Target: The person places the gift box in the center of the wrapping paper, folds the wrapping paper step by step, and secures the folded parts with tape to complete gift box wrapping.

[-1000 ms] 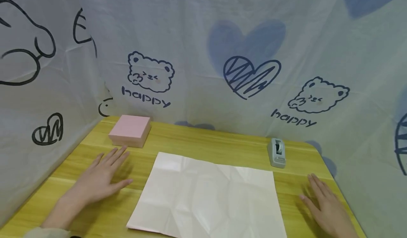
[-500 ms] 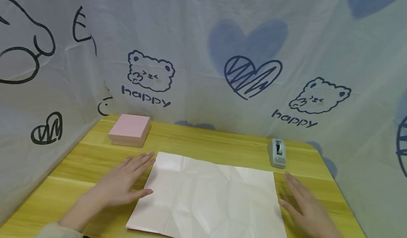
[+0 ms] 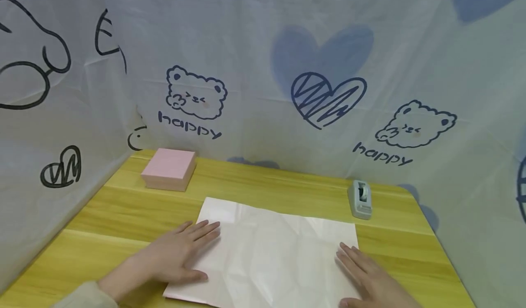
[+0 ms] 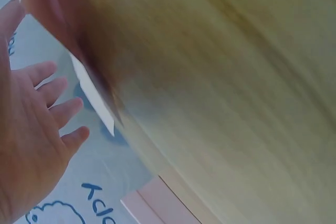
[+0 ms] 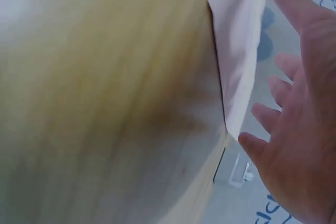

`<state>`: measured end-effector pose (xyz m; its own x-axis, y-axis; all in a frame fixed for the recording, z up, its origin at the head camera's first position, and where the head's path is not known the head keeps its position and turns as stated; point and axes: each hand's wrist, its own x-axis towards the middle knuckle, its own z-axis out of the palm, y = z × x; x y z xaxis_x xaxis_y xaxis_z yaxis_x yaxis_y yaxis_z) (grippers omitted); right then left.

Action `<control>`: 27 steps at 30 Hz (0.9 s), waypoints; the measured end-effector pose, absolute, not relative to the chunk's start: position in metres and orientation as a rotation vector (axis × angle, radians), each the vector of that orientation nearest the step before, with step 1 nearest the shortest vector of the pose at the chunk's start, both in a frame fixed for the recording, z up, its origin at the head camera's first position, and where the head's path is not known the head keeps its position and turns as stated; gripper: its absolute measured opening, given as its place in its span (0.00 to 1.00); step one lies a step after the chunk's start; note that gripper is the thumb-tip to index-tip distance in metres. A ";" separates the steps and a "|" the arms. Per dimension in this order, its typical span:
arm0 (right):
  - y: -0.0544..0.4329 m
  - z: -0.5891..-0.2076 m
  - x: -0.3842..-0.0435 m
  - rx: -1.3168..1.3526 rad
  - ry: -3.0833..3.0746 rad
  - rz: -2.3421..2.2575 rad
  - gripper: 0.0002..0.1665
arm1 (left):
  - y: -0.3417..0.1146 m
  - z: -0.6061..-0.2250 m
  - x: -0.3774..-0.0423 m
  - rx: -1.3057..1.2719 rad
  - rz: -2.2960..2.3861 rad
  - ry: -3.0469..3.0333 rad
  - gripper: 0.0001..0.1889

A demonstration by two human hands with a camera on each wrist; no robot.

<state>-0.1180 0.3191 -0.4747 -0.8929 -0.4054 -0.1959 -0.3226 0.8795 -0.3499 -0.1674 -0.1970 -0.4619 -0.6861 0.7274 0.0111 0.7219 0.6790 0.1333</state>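
A creased sheet of cream-white paper [image 3: 271, 257] lies on the wooden table, its near side cut off by the bottom of the head view. Over its left edge is my left hand [image 3: 176, 253], fingers straight and spread, holding nothing. My right hand [image 3: 370, 276] is over the opposite edge with extended fingers and grips nothing either. Both wrist views show the palms: the left palm [image 4: 31, 129] beside the paper's edge [image 4: 94, 95], the right palm [image 5: 299, 119] beside the other edge [image 5: 239, 40]. Whether the fingertips touch the paper, I cannot tell.
At the table's back left stands a pink box [image 3: 169, 168]. A grey tape dispenser [image 3: 360, 200] sits at the back right, beyond the paper's corner. White cloth [image 3: 255, 125] printed with hearts and bears hangs behind the yellow wood-grain table [image 3: 123, 207] and along its sides.
Both hands have moved inward from beside the paper to above its left and right edges, coming nearer the person. Paper, box and tape dispenser have stayed in place.
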 end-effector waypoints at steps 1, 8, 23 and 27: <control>0.319 -0.476 -0.117 -0.578 2.776 -0.449 0.59 | -0.197 -0.463 -0.167 1.229 0.185 2.829 0.49; 0.320 -0.482 -0.118 -0.668 2.735 -0.433 0.57 | -0.197 -0.466 -0.166 1.183 0.162 2.765 0.50; 0.305 -0.480 -0.140 -0.533 2.641 -0.494 0.62 | -0.211 -0.469 -0.191 1.125 0.238 2.754 0.53; 0.301 -0.477 -0.146 -0.574 2.676 -0.467 0.62 | -0.214 -0.470 -0.202 1.123 0.223 2.764 0.53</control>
<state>-0.1459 0.3007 -0.4767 -0.8515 -0.4454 -0.2766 -0.3253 0.8626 -0.3874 -0.2021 -0.2141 -0.4697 -0.7088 0.7006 -0.0823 0.6784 0.7089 0.1927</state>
